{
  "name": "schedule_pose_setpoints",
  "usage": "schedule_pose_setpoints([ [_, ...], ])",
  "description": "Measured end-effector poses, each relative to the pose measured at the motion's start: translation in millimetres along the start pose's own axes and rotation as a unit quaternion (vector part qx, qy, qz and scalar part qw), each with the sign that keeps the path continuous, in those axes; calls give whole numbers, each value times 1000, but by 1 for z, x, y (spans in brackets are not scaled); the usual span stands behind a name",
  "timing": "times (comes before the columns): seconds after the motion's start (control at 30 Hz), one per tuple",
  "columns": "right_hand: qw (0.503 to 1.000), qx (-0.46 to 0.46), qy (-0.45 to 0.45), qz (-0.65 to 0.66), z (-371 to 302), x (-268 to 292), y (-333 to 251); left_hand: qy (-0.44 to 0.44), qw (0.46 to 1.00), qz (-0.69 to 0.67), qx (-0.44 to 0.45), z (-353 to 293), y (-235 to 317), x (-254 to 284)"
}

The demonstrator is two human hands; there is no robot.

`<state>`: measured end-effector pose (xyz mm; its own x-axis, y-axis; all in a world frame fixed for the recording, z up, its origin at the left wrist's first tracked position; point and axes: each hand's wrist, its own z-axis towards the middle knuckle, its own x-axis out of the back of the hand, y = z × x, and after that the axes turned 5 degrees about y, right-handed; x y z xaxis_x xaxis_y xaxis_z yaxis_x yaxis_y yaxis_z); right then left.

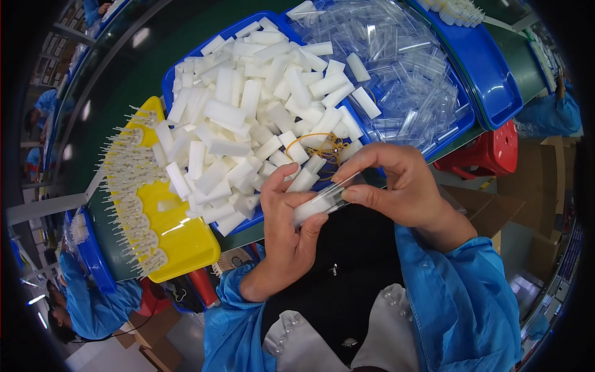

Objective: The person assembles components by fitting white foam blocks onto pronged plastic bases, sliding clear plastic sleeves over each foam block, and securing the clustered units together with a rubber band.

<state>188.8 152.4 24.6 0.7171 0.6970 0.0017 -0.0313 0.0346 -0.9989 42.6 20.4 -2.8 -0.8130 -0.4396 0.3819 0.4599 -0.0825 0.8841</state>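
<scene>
My left hand (286,229) pinches a white foam block (304,212) between thumb and fingers, in front of my chest. My right hand (400,186) grips a clear plastic case (334,196) by its far end, thumb against forefinger. Case and block meet between the two hands, and the block seems to lie partly inside the case. Just beyond my hands rises a heap of white foam blocks (230,115) in a blue tray (166,87). Orange rubber bands (330,150) lie loosely on the heap's near right side.
Clear plastic cases (396,71) fill a second blue tray at the back right. A yellow tray (192,245) at left holds rows of white pieces with thin pins. Another blue tray (496,93) and a red stool (499,149) stand right. Co-workers in blue sit at both sides.
</scene>
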Motion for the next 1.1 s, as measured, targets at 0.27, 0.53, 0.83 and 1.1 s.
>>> schedule_pose_setpoints([
  [0.27,997,32,-27,-67,-5,-8,3,106,984,-87,-110,-11,-24,-24],
  [0.53,985,93,-12,-143,-15,-16,9,141,968,-38,-202,-10,-25,-26],
  [0.83,926,302,1,-226,-19,-13,2,-18,979,-197,-57,3,-5,2],
  [1.1,933,302,-51,-189,-11,-10,-2,-33,986,-158,-39,-2,-12,-3],
])
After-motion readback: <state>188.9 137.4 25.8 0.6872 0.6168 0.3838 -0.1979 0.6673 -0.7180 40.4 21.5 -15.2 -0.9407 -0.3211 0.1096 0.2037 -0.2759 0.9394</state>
